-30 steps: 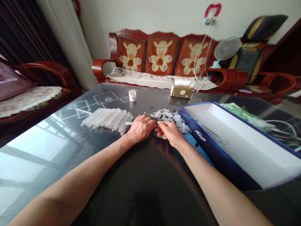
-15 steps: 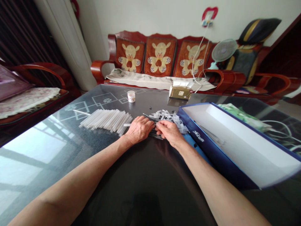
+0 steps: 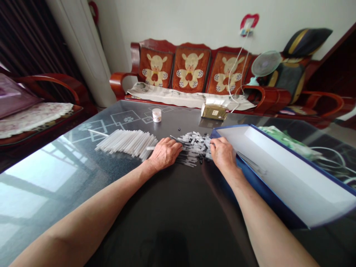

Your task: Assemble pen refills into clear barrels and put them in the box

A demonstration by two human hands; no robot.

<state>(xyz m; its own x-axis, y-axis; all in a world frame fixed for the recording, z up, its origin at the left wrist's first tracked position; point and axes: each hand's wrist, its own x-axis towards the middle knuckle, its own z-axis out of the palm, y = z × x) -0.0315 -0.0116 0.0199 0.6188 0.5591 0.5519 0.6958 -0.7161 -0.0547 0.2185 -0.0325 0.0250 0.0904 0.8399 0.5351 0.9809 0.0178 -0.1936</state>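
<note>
My left hand [image 3: 166, 152] rests on the table, its fingers closed around a slim white tube [image 3: 150, 148] whose end pokes out on the left. To its left lies a row of similar white tubes [image 3: 128, 141]. Thin dark-and-clear sticks [image 3: 189, 160] lie just right of that hand. Behind them spreads a heap of short white and black pieces [image 3: 196, 139]. At the heap's right edge, against the box's side, is my right hand [image 3: 223, 152] with fingers curled together and pointing down. What those fingertips pinch, if anything, is hidden.
A long blue box with white inside [image 3: 280, 163] stands at the right, thin sticks in it. Farther back are a small white jar [image 3: 157, 115] and a tissue pack [image 3: 214, 111]. A green bag [image 3: 289, 139] lies behind the box. The dark glossy table [image 3: 172, 207] reflects light.
My right hand has moved right, from beside my left fingertips to the heap's right edge by the box. My left hand stays in place with the tube. The view has shifted slightly.
</note>
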